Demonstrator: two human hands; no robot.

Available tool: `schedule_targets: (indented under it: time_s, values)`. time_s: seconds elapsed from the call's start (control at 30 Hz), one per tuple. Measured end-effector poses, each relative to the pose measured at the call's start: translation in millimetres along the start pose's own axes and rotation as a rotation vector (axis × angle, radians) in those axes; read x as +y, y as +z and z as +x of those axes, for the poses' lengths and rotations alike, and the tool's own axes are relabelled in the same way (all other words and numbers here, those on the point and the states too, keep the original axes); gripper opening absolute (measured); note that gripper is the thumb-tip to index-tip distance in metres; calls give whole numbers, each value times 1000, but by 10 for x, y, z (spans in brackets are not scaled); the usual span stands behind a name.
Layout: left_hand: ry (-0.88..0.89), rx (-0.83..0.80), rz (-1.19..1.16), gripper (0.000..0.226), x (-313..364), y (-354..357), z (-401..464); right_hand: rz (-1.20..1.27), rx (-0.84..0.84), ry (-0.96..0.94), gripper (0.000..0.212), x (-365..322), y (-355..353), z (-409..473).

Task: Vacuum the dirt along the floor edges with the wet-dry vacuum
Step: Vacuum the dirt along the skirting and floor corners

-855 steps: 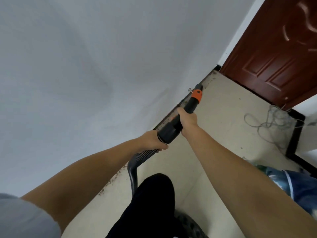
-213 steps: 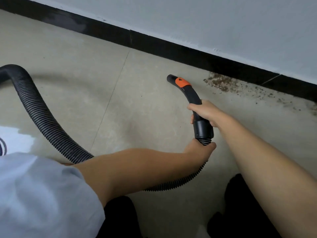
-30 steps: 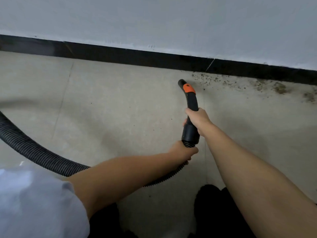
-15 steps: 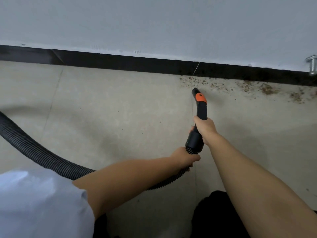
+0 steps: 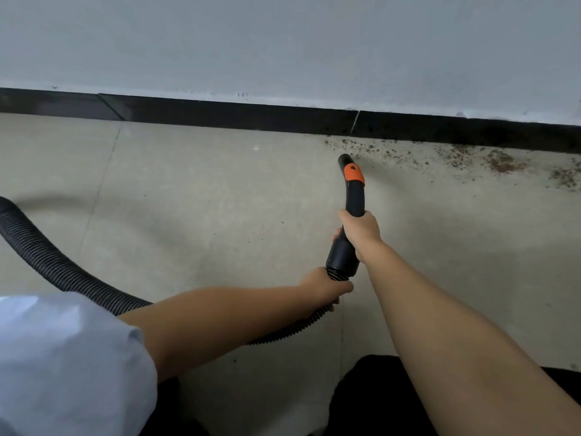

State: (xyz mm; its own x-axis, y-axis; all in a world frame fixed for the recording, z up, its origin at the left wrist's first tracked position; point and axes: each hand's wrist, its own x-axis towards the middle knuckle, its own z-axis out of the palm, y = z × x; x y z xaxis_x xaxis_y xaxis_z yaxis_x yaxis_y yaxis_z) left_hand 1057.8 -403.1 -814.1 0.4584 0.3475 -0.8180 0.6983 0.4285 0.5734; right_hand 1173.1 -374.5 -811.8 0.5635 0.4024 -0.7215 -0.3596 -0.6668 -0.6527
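The black vacuum nozzle (image 5: 353, 190) with an orange band points at the floor edge, its tip just short of the left end of the brown dirt (image 5: 456, 155) strewn along the black baseboard (image 5: 251, 119). My right hand (image 5: 358, 229) grips the nozzle's curved handle. My left hand (image 5: 323, 284) is closed around the ribbed black hose (image 5: 41, 256) just behind the handle's cuff. The hose loops away to the left edge and out of view. The vacuum's body is not visible.
A pale grey wall (image 5: 283, 42) rises above the baseboard. The floor is beige tile (image 5: 204, 199) with grout lines and a few stray specks. My dark trouser legs (image 5: 377, 401) fill the bottom edge.
The view has shifted slightly, so the metal fitting on the wall at the right is out of frame. The nozzle tip stays at the left end of the dirt. Both hands keep their grips.
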Motion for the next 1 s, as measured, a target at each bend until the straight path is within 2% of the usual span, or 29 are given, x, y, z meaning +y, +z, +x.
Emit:
schedule_targets:
  time_s: [0.33, 0.43, 0.67, 1.0]
  values:
    - [-3, 11, 33, 13, 362, 293, -38, 10, 27, 31, 11, -163, -426, 43]
    - [18, -5, 16, 8, 405, 280, 50, 10, 26, 33, 9, -240, -429, 94]
    - [38, -52, 11, 13, 411, 64, 207, 37, 25, 49, 15, -335, -315, 193]
    - [49, -62, -87, 12, 417, -42, 317, -32, -27, 46, 10, -469, -153, 300]
